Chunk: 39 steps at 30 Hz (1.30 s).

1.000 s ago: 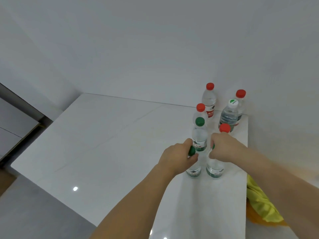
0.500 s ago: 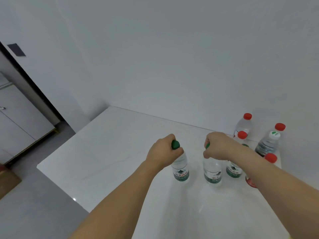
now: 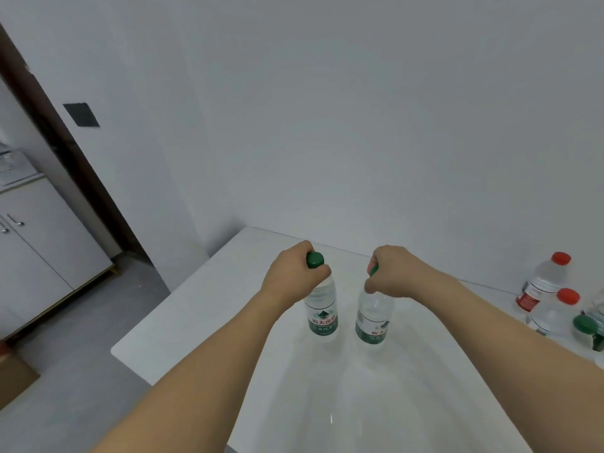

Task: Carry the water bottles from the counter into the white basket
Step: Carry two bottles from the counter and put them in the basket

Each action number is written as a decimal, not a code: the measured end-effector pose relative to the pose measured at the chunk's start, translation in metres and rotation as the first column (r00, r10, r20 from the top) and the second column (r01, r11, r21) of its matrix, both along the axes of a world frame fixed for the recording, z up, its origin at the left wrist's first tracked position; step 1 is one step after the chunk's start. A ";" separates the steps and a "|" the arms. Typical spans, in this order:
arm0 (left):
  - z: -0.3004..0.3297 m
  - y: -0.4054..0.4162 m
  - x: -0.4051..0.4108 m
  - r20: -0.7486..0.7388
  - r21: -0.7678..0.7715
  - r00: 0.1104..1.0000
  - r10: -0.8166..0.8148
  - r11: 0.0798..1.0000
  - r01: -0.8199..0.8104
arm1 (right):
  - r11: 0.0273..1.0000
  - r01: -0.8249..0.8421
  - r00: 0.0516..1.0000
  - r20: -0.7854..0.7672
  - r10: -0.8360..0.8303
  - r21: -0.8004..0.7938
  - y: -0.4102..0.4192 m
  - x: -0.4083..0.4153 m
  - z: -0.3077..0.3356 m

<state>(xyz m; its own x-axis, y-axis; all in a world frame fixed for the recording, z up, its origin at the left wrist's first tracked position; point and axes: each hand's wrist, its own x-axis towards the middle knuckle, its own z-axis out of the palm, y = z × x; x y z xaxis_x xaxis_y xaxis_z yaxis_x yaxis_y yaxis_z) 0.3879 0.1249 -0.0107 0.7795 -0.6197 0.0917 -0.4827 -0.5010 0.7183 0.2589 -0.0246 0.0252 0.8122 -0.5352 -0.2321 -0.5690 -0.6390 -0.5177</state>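
Observation:
My left hand (image 3: 295,274) grips the neck of a green-capped water bottle (image 3: 322,313), fingers curled just under its cap. My right hand (image 3: 394,271) holds a second green-capped bottle (image 3: 372,320) by its neck the same way. Both bottles hang upright over the white counter (image 3: 202,308), side by side and a little apart. Several more bottles stand at the right edge of view: two with red caps (image 3: 541,282) (image 3: 554,310) and one with a green cap (image 3: 588,331). The white basket is not in view.
A plain white wall rises behind the counter. To the left the grey floor (image 3: 81,322) leads to white cabinets (image 3: 36,243) and a dark door frame (image 3: 65,148). A cardboard box (image 3: 13,377) sits at the lower left.
Both hands have drawn their bottles left, away from the cluster, and lifted them over the counter. My view has swung left and up, pushing the remaining bottles to the right edge.

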 end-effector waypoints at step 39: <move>0.038 0.362 0.547 0.033 -0.137 0.999 0.010 0.991 -0.005 | 0.999 0.037 0.997 0.065 -0.035 -0.032 0.369 0.525 0.042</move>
